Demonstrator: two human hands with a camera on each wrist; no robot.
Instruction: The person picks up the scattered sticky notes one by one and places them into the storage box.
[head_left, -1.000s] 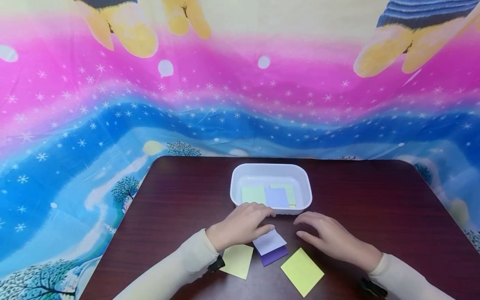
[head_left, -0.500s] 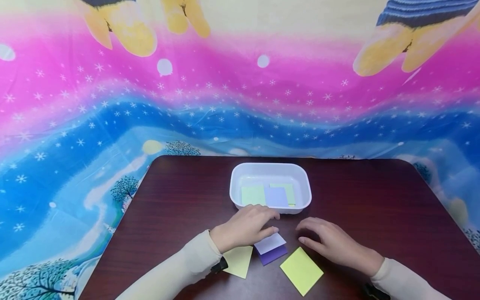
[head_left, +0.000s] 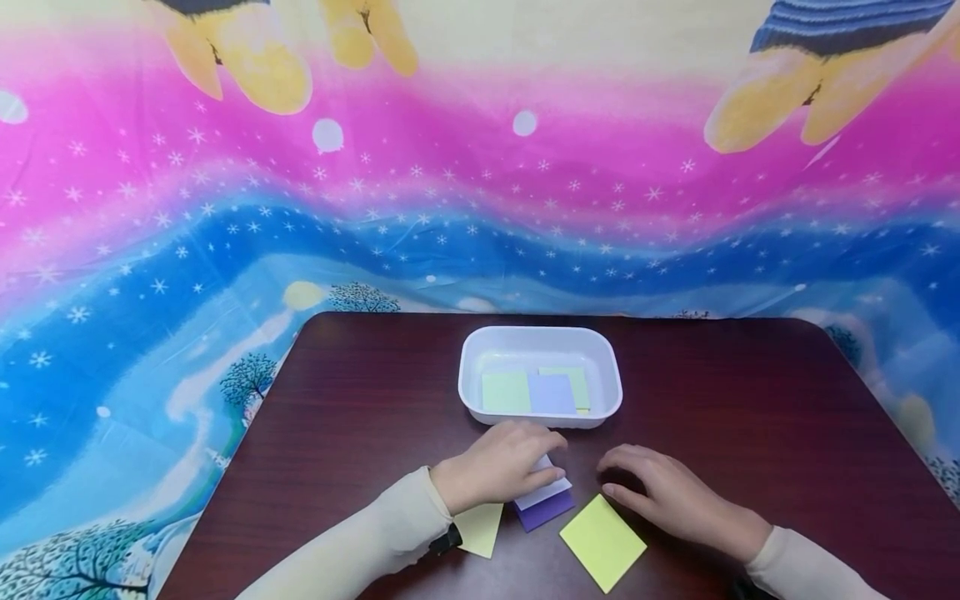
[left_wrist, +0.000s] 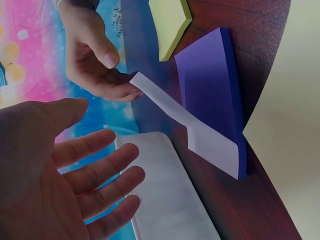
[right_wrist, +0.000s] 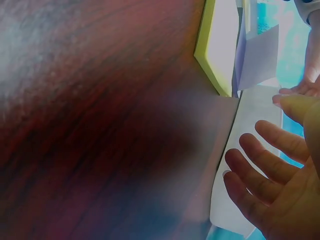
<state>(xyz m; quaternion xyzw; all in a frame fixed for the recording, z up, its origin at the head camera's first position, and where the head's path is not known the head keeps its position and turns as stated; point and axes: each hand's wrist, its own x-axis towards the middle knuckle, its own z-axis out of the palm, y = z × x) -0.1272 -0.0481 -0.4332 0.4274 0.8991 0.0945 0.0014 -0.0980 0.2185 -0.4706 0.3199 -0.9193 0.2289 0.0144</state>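
Observation:
My left hand [head_left: 504, 468] hovers over the purple sticky note pad [head_left: 546, 510], its fingers spread and relaxed. The pad's top sheet [left_wrist: 212, 150] stands up, folded back, showing a pale lilac underside; in the left wrist view it is apart from the left fingertips. My right hand [head_left: 678, 504] is held in the air beside the bright yellow sticky note pad [head_left: 603, 543], fingers loosely bent and holding nothing. A pale yellow sticky note pad [head_left: 482, 529] lies partly hidden under my left wrist.
Beyond the hands stands a white plastic tub [head_left: 468, 392]. Inside it lie a pale green note [head_left: 505, 392], a lilac note [head_left: 552, 393] and another greenish one [head_left: 579, 385]. The dark wooden table [head_left: 750, 400] ends at a patterned cloth backdrop [head_left: 420, 250].
My left hand has drifted slightly right and nearer, covering more of the lifted sheet and the pale yellow pad. My right hand has lowered a little toward me. The pads have stayed put.

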